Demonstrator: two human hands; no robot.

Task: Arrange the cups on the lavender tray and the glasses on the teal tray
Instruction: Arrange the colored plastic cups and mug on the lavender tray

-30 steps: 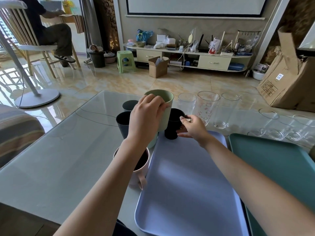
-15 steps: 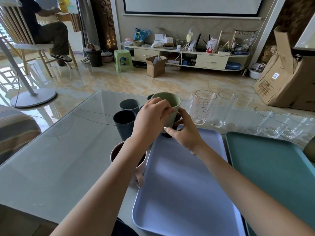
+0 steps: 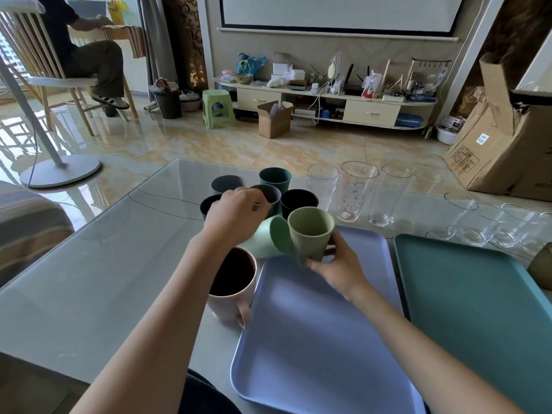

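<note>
Right now the right hand (image 3: 337, 264) grips an olive cup (image 3: 310, 233) from below, fingers curled round its ribbed lower wall, thumb on the near side. It is a matte, handleless cup with fine vertical ridges, upright, at the far left corner of the lavender tray (image 3: 313, 339); whether its base touches the tray I cannot tell. The left hand (image 3: 236, 216) hangs over the cluster of cups with fingers curled downward; whether they hold anything is hidden. Under it lies a mint cup (image 3: 268, 239), tipped on its side, mouth toward the olive cup and just beside it. Behind stand dark cups on the glass table (image 3: 89, 279): a teal cup (image 3: 274, 179), a grey cup (image 3: 227, 184) and a black cup (image 3: 298, 201) among them. A pink mug (image 3: 231, 282) with a dark inside stands just left of the lavender tray. Tall clear glasses (image 3: 357, 191) stand in a row beyond the trays, one printed with cartoon figures. The teal tray (image 3: 478, 309) lies just right of the lavender one, bare.
</note>
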